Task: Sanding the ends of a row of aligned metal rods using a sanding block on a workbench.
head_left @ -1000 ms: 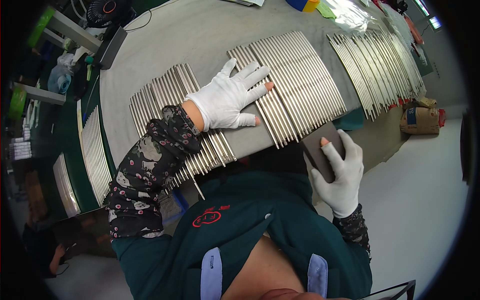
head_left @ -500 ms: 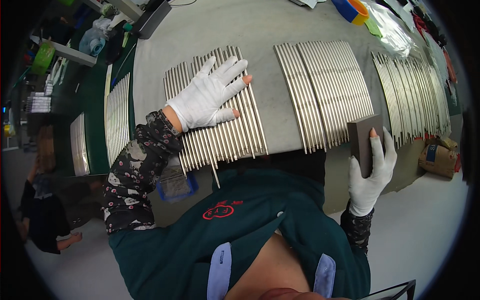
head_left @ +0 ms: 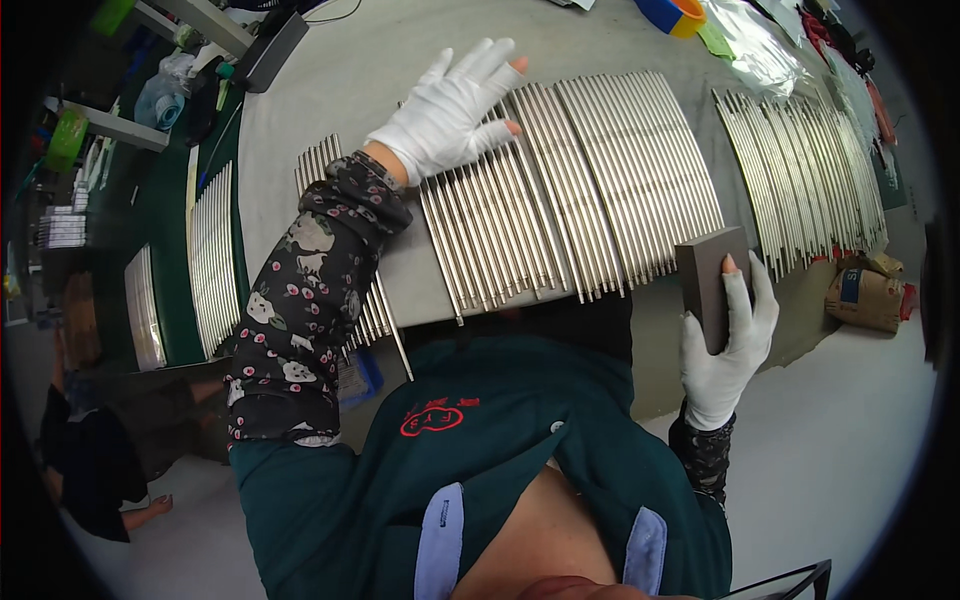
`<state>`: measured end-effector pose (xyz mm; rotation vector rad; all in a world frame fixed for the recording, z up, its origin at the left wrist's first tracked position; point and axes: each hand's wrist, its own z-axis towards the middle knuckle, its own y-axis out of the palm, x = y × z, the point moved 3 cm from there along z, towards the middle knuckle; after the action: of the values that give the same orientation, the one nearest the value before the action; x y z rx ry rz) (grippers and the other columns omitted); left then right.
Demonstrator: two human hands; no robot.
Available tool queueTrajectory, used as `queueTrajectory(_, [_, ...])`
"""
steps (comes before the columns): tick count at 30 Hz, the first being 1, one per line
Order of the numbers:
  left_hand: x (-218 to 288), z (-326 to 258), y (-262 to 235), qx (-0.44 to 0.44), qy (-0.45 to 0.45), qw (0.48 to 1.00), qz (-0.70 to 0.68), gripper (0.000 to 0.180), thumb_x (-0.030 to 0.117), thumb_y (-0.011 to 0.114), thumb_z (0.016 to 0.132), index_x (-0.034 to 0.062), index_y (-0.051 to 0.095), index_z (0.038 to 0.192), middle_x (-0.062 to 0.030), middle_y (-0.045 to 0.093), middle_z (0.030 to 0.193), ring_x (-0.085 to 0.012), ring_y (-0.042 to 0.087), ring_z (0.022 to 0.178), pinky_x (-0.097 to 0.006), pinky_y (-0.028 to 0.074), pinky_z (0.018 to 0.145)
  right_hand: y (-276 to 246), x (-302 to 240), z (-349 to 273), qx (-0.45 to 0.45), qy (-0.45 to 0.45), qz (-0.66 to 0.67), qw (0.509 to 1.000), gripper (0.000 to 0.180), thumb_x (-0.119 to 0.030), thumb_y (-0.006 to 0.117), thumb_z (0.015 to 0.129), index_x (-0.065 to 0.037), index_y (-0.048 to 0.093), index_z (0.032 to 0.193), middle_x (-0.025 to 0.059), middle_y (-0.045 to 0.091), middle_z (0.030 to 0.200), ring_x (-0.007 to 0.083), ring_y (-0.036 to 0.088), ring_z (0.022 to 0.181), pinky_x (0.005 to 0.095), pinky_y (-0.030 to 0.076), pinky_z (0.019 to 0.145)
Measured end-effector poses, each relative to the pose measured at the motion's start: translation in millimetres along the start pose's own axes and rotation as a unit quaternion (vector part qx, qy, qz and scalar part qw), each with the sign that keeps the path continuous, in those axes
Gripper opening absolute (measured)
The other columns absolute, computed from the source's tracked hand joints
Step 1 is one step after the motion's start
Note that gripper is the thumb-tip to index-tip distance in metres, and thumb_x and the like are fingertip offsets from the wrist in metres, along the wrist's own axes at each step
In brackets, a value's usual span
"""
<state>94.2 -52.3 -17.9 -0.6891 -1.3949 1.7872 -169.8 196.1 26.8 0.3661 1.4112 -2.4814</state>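
My left hand (head_left: 445, 118), in a white glove with bare thumb and finger tips, lies with fingers outstretched over the far ends of a row of slim silvery metal rods (head_left: 495, 235). This row lies close against a larger batch of the same rods (head_left: 645, 170) on its right. A smaller group of rods (head_left: 372, 318) shows on both sides of my left forearm, which hides its middle; one rod juts past the table edge. My right hand (head_left: 722, 365), gloved likewise, grips a dark grey rectangular block (head_left: 706, 290) just off the table's near edge.
Another batch of rods (head_left: 805, 180) lies at the right on the grey tabletop (head_left: 380, 60). A blue and yellow tape roll (head_left: 675, 15) and clear plastic film (head_left: 755, 55) sit at the far right. More rods (head_left: 213, 260) rest on a green surface at the left. A person's arm (head_left: 150, 510) shows lower left.
My left hand has moved right and farther away. Part of the rods under it has slid right toward the larger batch, leaving a smaller group at the left. My right hand still holds the block.
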Motion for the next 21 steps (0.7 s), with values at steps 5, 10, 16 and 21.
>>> queueTrajectory(5, [-31, -10, 11, -0.057, -0.078, 0.994, -0.052, 0.064, 0.049, 0.044, 0.099, 0.0102, 0.034, 0.148, -0.0149, 0.038, 0.150, -0.0321, 0.031, 0.142, -0.047, 0.023, 0.118, 2, 5, -4, -0.004, 0.015, 0.009, 1.000, 0.068, -0.016, 0.073, 0.067, -0.012, 0.056, 0.132, 0.0226, 0.047, 0.136, 0.0365, 0.048, 0.117, 0.0460, 0.042, 0.097])
queueTrajectory(10, [-31, -15, 13, -0.060, -0.059, 0.993, -0.081, 0.061, 0.047, 0.040, 0.101, 0.0109, 0.033, 0.150, -0.0079, 0.036, 0.154, -0.0267, 0.028, 0.145, -0.041, 0.018, 0.121, 6, 6, 0, -0.009, 0.012, 0.030, 0.999, 0.068, -0.015, 0.073, 0.067, -0.012, 0.056, 0.132, 0.0220, 0.047, 0.136, 0.0359, 0.048, 0.116, 0.0455, 0.041, 0.097])
queueTrajectory(16, [-27, -15, 16, -0.034, -0.035, 0.992, -0.114, 0.061, 0.047, 0.042, 0.101, 0.0110, 0.034, 0.150, -0.0086, 0.038, 0.153, -0.0286, 0.030, 0.143, -0.040, 0.021, 0.120, 9, 2, -1, -0.015, 0.005, 0.032, 0.999, 0.068, -0.014, 0.074, 0.066, -0.011, 0.055, 0.132, 0.0209, 0.047, 0.136, 0.0351, 0.048, 0.116, 0.0443, 0.041, 0.098])
queueTrajectory(21, [-19, -13, 15, -0.046, -0.031, 0.991, -0.119, 0.062, 0.046, 0.043, 0.100, 0.0109, 0.033, 0.150, -0.0105, 0.039, 0.152, -0.0318, 0.032, 0.142, -0.041, 0.023, 0.119, 10, 3, -2, -0.018, 0.014, 0.041, 0.999, 0.068, -0.012, 0.074, 0.066, -0.012, 0.055, 0.132, 0.0208, 0.047, 0.136, 0.0350, 0.048, 0.116, 0.0438, 0.041, 0.098])
